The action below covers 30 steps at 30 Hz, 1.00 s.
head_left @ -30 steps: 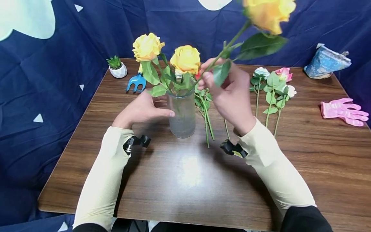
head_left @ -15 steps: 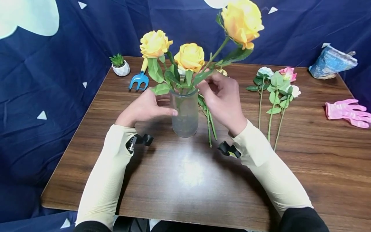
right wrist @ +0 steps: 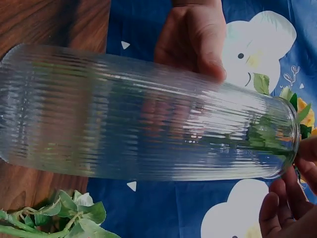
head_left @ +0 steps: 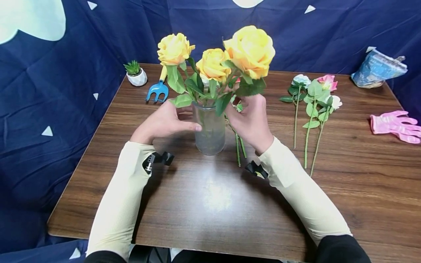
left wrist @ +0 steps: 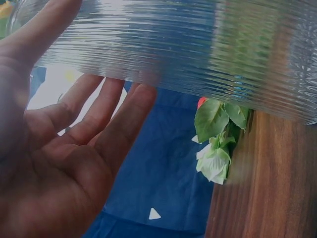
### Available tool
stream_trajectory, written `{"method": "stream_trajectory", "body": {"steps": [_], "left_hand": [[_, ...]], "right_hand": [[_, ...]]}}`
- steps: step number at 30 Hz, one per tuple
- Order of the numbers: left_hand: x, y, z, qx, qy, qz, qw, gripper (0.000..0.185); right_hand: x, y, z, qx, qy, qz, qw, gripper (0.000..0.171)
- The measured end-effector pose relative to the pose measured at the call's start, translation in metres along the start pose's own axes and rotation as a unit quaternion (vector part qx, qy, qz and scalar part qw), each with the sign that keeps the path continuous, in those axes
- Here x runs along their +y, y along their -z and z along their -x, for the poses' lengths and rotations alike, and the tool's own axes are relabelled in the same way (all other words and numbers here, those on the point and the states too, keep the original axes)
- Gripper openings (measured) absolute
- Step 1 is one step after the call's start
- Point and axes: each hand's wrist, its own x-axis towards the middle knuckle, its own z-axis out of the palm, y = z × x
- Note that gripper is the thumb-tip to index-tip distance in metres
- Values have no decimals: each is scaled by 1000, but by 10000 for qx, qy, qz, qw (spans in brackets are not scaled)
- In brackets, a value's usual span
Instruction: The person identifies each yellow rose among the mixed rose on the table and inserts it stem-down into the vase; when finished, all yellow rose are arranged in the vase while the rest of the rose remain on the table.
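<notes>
The left hand (head_left: pixel 163 122) curled round the ribbed glass vase (head_left: pixel 209 128) at mid-table, thumb across its front, steadying it. The right hand (head_left: pixel 249 118) sat just beside the rim, fingers gathered at the stems; whether they pinched one could not be told. Three yellow roses (head_left: pixel 250 46) stood in the vase, so that part looked done. Left lying on the wooden table (head_left: pixel 210 204): loose stems (head_left: pixel 239 146) behind the right hand, and farther right a white and pink bunch (head_left: pixel 314 98), untouched
</notes>
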Motion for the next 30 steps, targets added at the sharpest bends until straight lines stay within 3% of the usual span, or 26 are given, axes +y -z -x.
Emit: {"method": "stream_trajectory", "body": {"steps": [3, 11, 20, 26, 30], "left_hand": [[0, -1, 0, 1, 62, 9, 10000, 71], [0, -2, -1, 76, -46, 183, 9998, 69], [0, -2, 0, 51, 23, 47, 10000, 70], [2, 0, 0, 83, -89, -24, 9999, 72], [2, 0, -3, 70, -160, -50, 9998, 69]], "right_hand": [[2, 1, 2, 38, 55, 48, 10000, 11], [3, 2, 4, 15, -393, -231, 9990, 15], [6, 2, 4, 47, 24, -376, 9993, 14], [9, 0, 12, -83, -783, -525, 9955, 18], [15, 4, 18, -189, -1324, -753, 9881, 30]]}}
